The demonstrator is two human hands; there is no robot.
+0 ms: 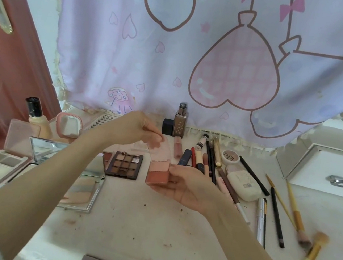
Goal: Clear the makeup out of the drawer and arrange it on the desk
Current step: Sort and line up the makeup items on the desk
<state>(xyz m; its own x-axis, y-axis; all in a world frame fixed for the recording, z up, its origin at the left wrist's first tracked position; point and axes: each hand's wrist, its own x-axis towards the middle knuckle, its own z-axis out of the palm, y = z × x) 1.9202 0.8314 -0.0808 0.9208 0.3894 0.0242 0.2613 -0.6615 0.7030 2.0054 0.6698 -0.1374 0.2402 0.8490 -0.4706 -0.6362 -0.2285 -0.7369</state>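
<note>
Above the stained white desk (131, 223), the right hand (182, 186) cradled a small pink two-shade blush compact (158, 175) by its base; the left hand (142, 129) pinched its open clear lid (161, 149). Light, rigid, hinge probably fragile: best supported underneath.

A: Where is room lying open on the table (152, 226)?
B: The near middle is sitting bare. Open palettes (29, 160) are crowding the left; pencils and brushes (246, 184) are fanning across the right.
A: And farther back?
B: The curtain (175, 64) is hanging down to the table's far edge, with a bottle (180, 120) standing against it.
</note>
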